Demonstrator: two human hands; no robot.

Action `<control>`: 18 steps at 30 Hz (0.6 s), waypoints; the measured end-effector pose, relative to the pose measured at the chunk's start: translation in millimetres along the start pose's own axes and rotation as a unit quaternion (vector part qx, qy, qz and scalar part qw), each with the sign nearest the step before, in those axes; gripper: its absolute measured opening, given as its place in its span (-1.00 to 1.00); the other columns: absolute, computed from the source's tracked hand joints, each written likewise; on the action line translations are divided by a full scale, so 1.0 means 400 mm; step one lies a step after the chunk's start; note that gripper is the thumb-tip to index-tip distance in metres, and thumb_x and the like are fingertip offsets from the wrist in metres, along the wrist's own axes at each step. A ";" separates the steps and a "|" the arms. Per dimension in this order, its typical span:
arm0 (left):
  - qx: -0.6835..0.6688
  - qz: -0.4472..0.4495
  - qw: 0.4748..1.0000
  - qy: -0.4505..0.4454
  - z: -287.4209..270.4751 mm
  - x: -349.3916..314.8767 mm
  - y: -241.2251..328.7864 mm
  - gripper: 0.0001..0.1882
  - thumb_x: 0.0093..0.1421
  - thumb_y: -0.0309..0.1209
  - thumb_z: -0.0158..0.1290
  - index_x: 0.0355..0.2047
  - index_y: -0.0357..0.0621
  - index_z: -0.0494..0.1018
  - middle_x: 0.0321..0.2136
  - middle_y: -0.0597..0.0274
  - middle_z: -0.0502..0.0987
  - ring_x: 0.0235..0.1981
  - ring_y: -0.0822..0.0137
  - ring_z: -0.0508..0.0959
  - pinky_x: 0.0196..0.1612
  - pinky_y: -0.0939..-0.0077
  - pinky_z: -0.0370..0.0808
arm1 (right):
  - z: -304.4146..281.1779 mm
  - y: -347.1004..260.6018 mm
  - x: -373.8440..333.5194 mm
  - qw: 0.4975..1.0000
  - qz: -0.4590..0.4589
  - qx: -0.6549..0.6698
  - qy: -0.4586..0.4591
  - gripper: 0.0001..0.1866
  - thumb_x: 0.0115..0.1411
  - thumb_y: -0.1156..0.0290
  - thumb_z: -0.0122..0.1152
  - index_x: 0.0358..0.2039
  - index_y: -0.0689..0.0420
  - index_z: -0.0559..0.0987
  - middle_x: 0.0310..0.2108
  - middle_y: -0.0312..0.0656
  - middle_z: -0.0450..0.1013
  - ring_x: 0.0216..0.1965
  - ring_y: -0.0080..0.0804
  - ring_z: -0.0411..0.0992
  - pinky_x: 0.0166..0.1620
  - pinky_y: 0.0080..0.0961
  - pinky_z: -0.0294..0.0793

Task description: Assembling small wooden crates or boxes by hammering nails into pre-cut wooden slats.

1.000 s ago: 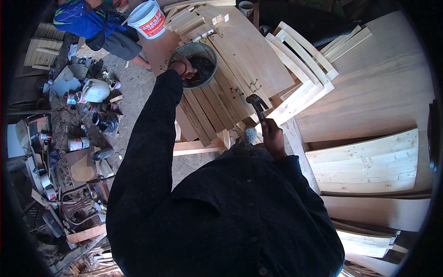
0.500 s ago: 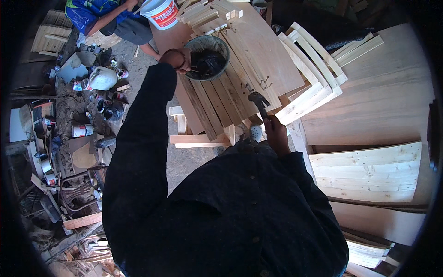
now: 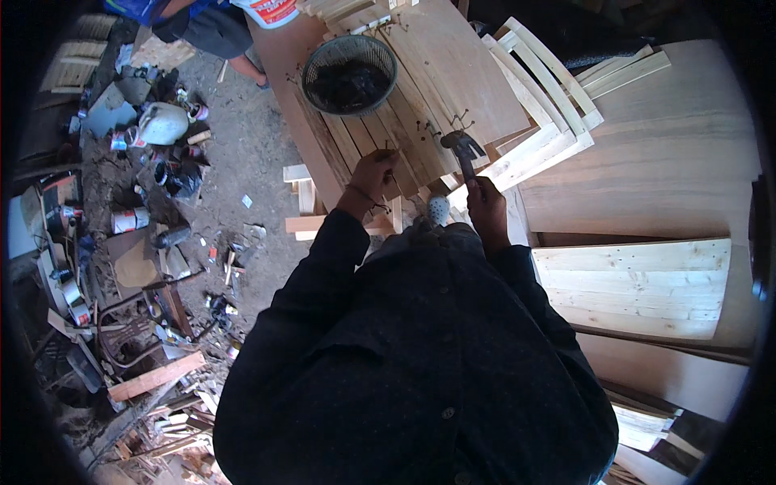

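My left hand (image 3: 374, 175) is closed in a pinch over the near end of the wooden planks (image 3: 408, 129). A thin nail (image 3: 386, 146) pokes up at its fingertips. My right hand (image 3: 487, 212) grips the handle of a claw hammer (image 3: 463, 148), whose dark head is over the planks' right side. Several bent-looking nails (image 3: 458, 119) stand up from the wood close to the hammer head. Farther back on the planks rests a grey-green mesh basket (image 3: 389, 89) with dark contents that I cannot make out.
A co-worker's legs (image 3: 218, 36) show at the far left beside a white bucket (image 3: 271, 11). Slatted wooden frames (image 3: 558, 97) lean at the right, near a large plywood sheet (image 3: 647, 153). Cans, a white jug (image 3: 164, 124) and wood scraps litter the floor at left.
My left hand has left the basket and drawn back toward me, over the near end of the planks. The hammer has shifted slightly, still in my right hand. The co-worker appears farther left.
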State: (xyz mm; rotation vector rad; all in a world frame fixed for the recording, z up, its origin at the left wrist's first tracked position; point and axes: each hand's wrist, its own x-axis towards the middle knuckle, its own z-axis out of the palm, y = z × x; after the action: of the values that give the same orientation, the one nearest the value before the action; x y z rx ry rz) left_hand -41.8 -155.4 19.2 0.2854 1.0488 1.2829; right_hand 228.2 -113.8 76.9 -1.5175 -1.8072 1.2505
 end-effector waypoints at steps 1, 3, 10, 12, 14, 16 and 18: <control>0.223 0.076 0.970 0.058 0.007 0.004 -0.023 -0.78 0.14 -0.36 0.15 -0.24 -0.18 0.46 -0.38 0.19 0.58 -0.32 0.35 0.57 -0.29 0.49 0.48 | -0.001 -0.001 0.000 1.000 0.000 0.013 0.011 -0.74 0.29 0.29 0.01 -0.24 0.24 0.51 -0.59 -0.05 0.46 -0.59 -0.31 0.45 -0.51 -0.37 0.37; 0.426 0.145 0.885 0.119 0.002 0.005 -0.048 -0.74 0.11 -0.33 0.17 -0.24 -0.19 0.48 -0.39 0.15 0.59 -0.32 0.29 0.59 -0.27 0.44 0.50 | -0.009 0.003 -0.001 1.000 -0.002 0.019 0.015 -0.74 0.30 0.29 0.00 -0.24 0.25 0.51 -0.60 -0.08 0.46 -0.60 -0.36 0.44 -0.52 -0.38 0.36; 0.646 0.145 0.740 0.117 0.043 0.001 0.040 -0.78 0.08 -0.30 0.13 -0.31 -0.15 0.48 -0.35 0.01 0.58 -0.29 0.03 0.59 -0.21 0.23 0.51 | -0.025 0.040 -0.007 0.998 0.020 0.056 0.019 -0.72 0.30 0.27 0.03 -0.28 0.26 0.51 -0.68 -0.21 0.38 -0.65 -0.54 0.33 -0.58 -0.48 0.30; 0.665 0.131 0.726 0.117 0.062 -0.001 0.047 -0.79 0.08 -0.28 0.12 -0.34 -0.13 0.48 -0.37 0.01 0.59 -0.30 0.04 0.60 -0.20 0.25 0.53 | -0.029 0.032 -0.008 0.998 0.016 0.060 0.024 -0.72 0.31 0.27 0.03 -0.28 0.26 0.52 -0.69 -0.22 0.36 -0.66 -0.56 0.32 -0.58 -0.49 0.29; 0.616 0.142 0.767 0.115 0.079 -0.003 0.055 -0.78 0.07 -0.30 0.14 -0.33 -0.16 0.49 -0.38 0.00 0.59 -0.30 0.08 0.61 -0.20 0.29 0.53 | -0.030 0.026 -0.009 0.999 0.022 0.042 0.026 -0.72 0.31 0.27 0.03 -0.28 0.26 0.51 -0.69 -0.22 0.37 -0.65 -0.58 0.31 -0.58 -0.49 0.29; 0.570 0.158 0.800 0.096 0.062 0.015 0.037 -0.76 0.06 -0.31 0.16 -0.31 -0.18 0.50 -0.38 0.02 0.59 -0.31 0.13 0.61 -0.19 0.34 0.53 | -0.029 0.033 -0.010 0.998 0.022 0.048 0.026 -0.72 0.31 0.27 0.04 -0.28 0.26 0.51 -0.68 -0.22 0.37 -0.65 -0.57 0.31 -0.58 -0.50 0.29; 0.523 0.169 0.831 0.083 0.034 0.030 0.008 -0.74 0.06 -0.31 0.18 -0.29 -0.20 0.51 -0.37 0.03 0.60 -0.31 0.19 0.61 -0.19 0.38 0.53 | -0.023 0.037 -0.010 0.998 0.024 0.056 0.018 -0.72 0.30 0.27 0.04 -0.28 0.26 0.51 -0.68 -0.22 0.37 -0.65 -0.57 0.32 -0.58 -0.50 0.29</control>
State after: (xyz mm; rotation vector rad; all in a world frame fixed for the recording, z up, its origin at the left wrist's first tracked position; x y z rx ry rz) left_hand -34.6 -139.1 23.0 1.2535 1.8561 0.9117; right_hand 244.3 -115.1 69.3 -1.5198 -1.6577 1.3176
